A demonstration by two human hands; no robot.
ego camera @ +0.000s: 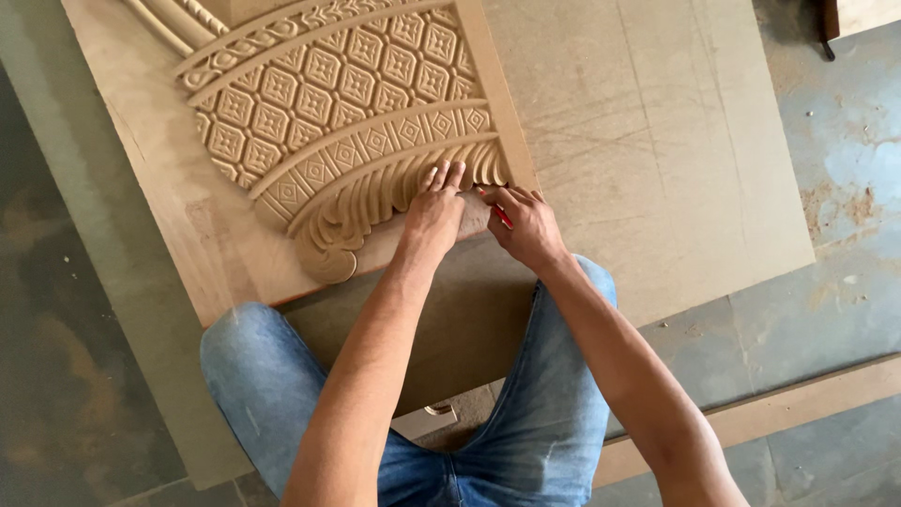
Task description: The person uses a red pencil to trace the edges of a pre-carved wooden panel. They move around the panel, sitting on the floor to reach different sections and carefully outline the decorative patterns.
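A large carved wooden panel lies on a flat brown board, with diamond lattice and leaf-scroll carving along a curved band. My left hand rests flat on the lower edge of the carving, fingers together and pointing away from me. My right hand sits just to its right at the panel's corner, closed around a thin red tool whose tip meets the carved edge. My knees in blue jeans frame the near edge of the panel.
The brown board extends right of the panel over a grey concrete floor with rust-coloured stains. A narrow wooden strip lies on the floor at the lower right. A dark object shows at the top right corner.
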